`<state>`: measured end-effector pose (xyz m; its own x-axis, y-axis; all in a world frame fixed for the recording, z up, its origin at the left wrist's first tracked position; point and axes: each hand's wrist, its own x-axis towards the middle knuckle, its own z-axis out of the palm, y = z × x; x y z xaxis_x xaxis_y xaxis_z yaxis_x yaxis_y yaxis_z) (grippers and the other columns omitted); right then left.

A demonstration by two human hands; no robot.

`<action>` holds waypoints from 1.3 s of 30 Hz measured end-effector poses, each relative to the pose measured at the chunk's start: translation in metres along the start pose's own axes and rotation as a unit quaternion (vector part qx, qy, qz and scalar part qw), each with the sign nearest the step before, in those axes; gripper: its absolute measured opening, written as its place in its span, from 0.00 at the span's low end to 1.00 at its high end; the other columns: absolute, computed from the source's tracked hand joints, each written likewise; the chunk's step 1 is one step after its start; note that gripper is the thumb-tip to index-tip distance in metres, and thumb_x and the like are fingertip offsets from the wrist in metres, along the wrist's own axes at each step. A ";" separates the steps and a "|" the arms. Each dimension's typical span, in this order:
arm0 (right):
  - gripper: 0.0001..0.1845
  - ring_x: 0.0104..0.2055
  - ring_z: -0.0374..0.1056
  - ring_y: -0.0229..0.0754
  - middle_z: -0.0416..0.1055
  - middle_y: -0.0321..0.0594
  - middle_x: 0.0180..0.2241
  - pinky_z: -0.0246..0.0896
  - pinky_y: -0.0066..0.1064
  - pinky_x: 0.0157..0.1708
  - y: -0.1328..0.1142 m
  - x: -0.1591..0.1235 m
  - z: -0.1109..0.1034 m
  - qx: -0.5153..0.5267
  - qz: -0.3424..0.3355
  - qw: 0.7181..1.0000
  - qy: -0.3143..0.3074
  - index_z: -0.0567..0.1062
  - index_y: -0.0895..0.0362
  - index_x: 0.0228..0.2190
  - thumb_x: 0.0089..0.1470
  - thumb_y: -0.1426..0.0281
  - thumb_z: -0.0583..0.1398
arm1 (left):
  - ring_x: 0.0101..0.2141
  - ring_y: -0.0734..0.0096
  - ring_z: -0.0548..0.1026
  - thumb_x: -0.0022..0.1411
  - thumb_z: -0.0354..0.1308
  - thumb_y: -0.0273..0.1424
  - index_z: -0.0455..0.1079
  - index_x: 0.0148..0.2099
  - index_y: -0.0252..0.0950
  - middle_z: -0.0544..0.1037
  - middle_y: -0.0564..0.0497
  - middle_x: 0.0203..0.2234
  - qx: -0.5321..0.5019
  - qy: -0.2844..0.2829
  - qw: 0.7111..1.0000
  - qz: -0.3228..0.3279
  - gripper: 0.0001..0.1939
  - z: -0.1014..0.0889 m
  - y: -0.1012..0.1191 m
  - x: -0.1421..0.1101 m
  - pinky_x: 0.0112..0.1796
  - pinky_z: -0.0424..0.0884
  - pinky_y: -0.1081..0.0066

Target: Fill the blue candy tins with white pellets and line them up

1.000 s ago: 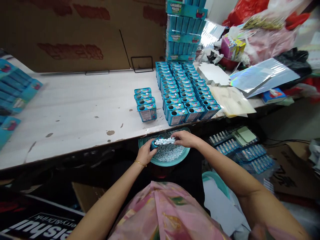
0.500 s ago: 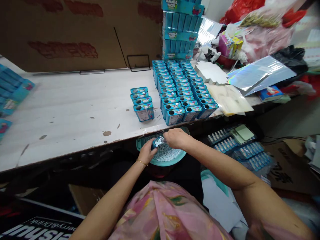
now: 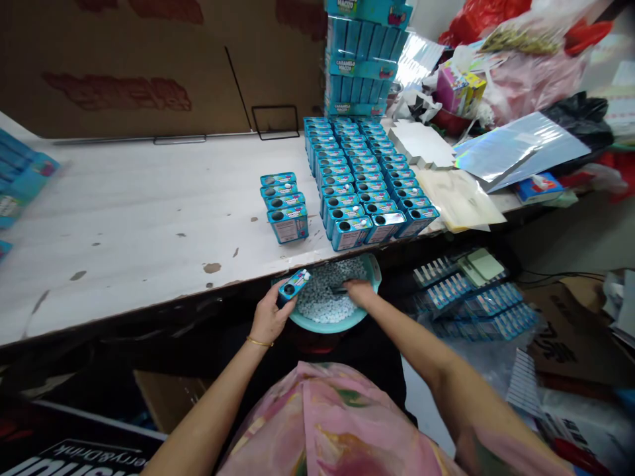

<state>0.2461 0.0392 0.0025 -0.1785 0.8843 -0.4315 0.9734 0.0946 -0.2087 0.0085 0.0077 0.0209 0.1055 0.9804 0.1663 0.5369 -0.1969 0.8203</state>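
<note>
My left hand (image 3: 268, 316) is closed around a small blue tin (image 3: 294, 284), held at the left rim of a teal bowl (image 3: 373, 270) full of small white candies (image 3: 322, 301). My right hand (image 3: 358, 293) reaches down into the candies, fingers curled around a dark object that I cannot make out. The bowl sits below the table's front edge, above my lap. On the white table (image 3: 149, 218) just beyond stand a short column of blue tins (image 3: 284, 205) and a larger block of several rows of the same tins (image 3: 362, 178).
Stacked blue display boxes (image 3: 360, 59) rise behind the tins. Holographic sheets (image 3: 520, 145), paper and plastic bags clutter the right end of the table. More blue boxes (image 3: 20, 178) lie at the far left. Packs of goods (image 3: 476, 297) lie on the floor to the right.
My right hand dropped from the tin's top down into the candies. My left hand drew the tin slightly left and tilted it up at the bowl's rim.
</note>
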 end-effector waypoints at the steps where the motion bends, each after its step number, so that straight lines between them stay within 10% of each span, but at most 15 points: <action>1: 0.18 0.44 0.65 0.45 0.69 0.47 0.43 0.57 0.33 0.41 -0.011 0.010 0.013 0.017 -0.007 1.000 -0.006 0.69 0.55 0.44 0.50 0.73 0.50 | 0.41 0.67 0.70 0.51 0.52 0.37 0.61 0.49 0.34 0.71 0.47 0.41 0.003 0.009 1.000 -0.008 0.22 -0.004 0.000 -0.002 0.45 0.63 0.67; 8: 0.20 0.42 0.65 0.37 0.69 0.39 0.44 0.57 0.24 0.39 -0.035 0.038 0.041 0.156 -0.060 0.986 -0.015 0.66 0.56 0.46 0.48 0.71 0.54 | 0.40 0.67 0.70 0.51 0.53 0.39 0.62 0.48 0.33 0.73 0.48 0.39 0.008 0.038 0.998 -0.045 0.23 -0.018 0.000 -0.013 0.44 0.64 0.68; 15: 0.16 0.37 0.65 0.38 0.71 0.37 0.33 0.56 0.26 0.37 0.012 -0.007 -0.016 0.274 -0.164 0.946 0.047 0.70 0.60 0.39 0.44 0.74 0.57 | 0.40 0.68 0.70 0.51 0.53 0.38 0.62 0.48 0.34 0.72 0.48 0.39 -0.002 0.036 0.999 -0.029 0.22 -0.007 -0.003 -0.011 0.44 0.64 0.68; 22: 0.15 0.35 0.65 0.39 0.71 0.36 0.31 0.54 0.26 0.33 0.007 -0.042 -0.082 0.109 -0.159 0.980 0.039 0.72 0.53 0.38 0.44 0.70 0.58 | 0.41 0.65 0.70 0.50 0.53 0.35 0.62 0.48 0.33 0.72 0.45 0.40 0.026 -0.003 1.000 -0.006 0.22 0.023 -0.004 0.006 0.44 0.64 0.67; 31: 0.16 0.37 0.66 0.39 0.72 0.37 0.34 0.55 0.26 0.35 0.000 -0.044 -0.093 0.059 -0.193 0.979 0.029 0.71 0.54 0.40 0.46 0.68 0.56 | 0.43 0.65 0.69 0.49 0.51 0.29 0.62 0.48 0.33 0.71 0.45 0.43 0.061 -0.027 0.998 0.010 0.22 0.035 -0.001 0.009 0.45 0.64 0.66; 39: 0.15 0.37 0.68 0.49 0.71 0.50 0.35 0.60 0.36 0.33 -0.062 -0.072 -0.114 -0.185 -0.163 0.967 0.069 0.71 0.59 0.38 0.49 0.73 0.49 | 0.46 0.63 0.67 0.47 0.51 0.26 0.62 0.49 0.32 0.70 0.43 0.45 0.091 -0.038 0.994 0.054 0.23 0.049 -0.002 0.011 0.48 0.62 0.63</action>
<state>0.2149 0.0221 0.1466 -0.4891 0.8297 -0.2689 0.8577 0.5136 0.0248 0.0500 0.0195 -0.0060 0.2299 0.9521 0.2014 0.6601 -0.3046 0.6867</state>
